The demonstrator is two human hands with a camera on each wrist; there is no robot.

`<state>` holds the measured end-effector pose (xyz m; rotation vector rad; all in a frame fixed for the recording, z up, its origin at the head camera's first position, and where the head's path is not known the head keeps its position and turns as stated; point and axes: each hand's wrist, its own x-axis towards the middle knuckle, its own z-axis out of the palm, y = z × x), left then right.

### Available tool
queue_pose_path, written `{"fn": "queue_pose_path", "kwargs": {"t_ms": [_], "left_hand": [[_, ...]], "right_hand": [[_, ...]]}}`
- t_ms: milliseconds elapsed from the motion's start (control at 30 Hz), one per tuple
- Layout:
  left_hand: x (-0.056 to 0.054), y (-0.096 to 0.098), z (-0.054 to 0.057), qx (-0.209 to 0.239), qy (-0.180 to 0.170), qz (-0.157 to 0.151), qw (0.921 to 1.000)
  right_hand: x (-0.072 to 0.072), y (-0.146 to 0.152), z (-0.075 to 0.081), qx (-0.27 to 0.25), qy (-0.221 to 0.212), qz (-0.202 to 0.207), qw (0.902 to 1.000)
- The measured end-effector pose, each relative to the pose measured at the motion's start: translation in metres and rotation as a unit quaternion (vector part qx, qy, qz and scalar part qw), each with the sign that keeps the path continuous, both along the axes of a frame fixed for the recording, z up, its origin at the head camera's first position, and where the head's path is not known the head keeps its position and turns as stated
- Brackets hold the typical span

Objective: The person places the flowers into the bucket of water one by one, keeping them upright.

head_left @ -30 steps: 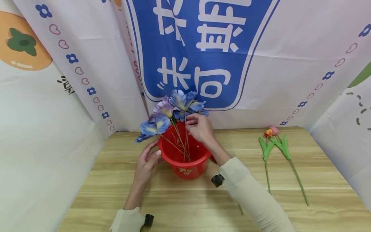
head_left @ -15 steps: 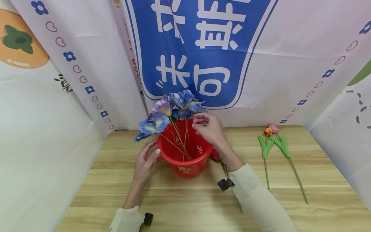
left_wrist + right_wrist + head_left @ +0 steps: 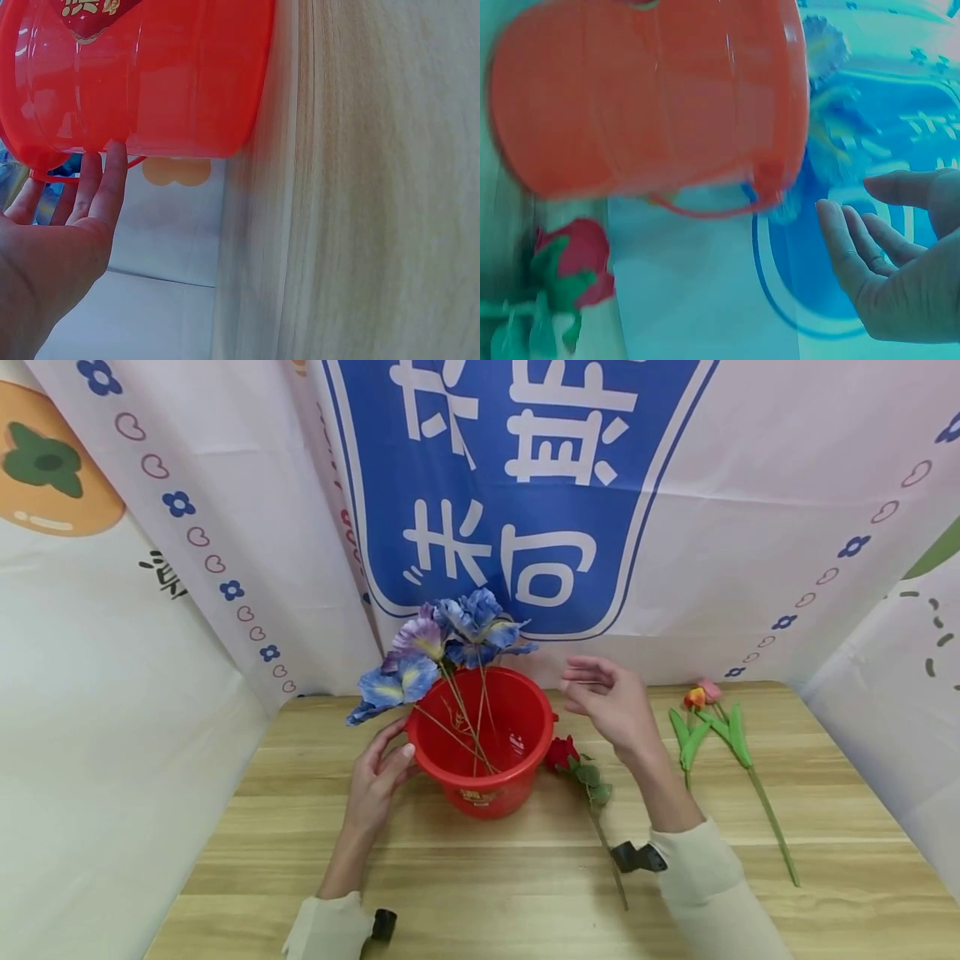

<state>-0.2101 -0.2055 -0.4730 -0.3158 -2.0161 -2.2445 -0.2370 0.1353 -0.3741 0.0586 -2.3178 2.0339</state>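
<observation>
A red bucket [image 3: 480,793] stands on the wooden table. Several artificial irises [image 3: 397,681], blue and purple, lean from it toward the back left, their thin stems crossing inside. My left hand [image 3: 381,781] rests against the bucket's left side. In the left wrist view, its fairly straight fingers [image 3: 111,180] touch the bucket wall below the rim. Right of the bucket, my right hand [image 3: 611,702] is in the air with loosely bent fingers and nothing in them. Below it lies a red rose [image 3: 562,753], its flower close beside the bucket and its stem pointing toward the table front.
Two artificial tulips, an orange one [image 3: 695,698] and a pink one [image 3: 708,691], lie at the right of the table [image 3: 480,893]. A white printed cloth [image 3: 720,568] with a blue panel hangs behind the table.
My right hand has let go of a blue iris stem and moved right, away from the bucket. The rose is now uncovered. The left hand stays at the bucket.
</observation>
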Motion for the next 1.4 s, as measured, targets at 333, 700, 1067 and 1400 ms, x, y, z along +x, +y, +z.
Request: {"fn": "queue_pose_path", "kwargs": {"t_ms": [333, 700, 1067, 1400], "left_hand": [[0.000, 0.000, 0.001, 0.003, -0.001, 0.003, 1.0000], [-0.001, 0.000, -0.001, 0.000, -0.004, 0.003, 1.0000], [0.000, -0.001, -0.002, 0.001, -0.003, 0.002, 1.0000], [-0.001, -0.001, -0.002, -0.001, -0.004, 0.002, 1.0000]], "right_hand": [[0.019, 0.052, -0.025, -0.017, -0.007, -0.038, 0.9991], [0.032, 0.109, -0.048, 0.019, -0.023, -0.065, 0.9974], [0.043, 0.152, -0.074, 0.055, -0.047, -0.074, 0.9946], [0.046, 0.185, -0.089, 0.051, -0.122, -0.056, 0.9897]]}}
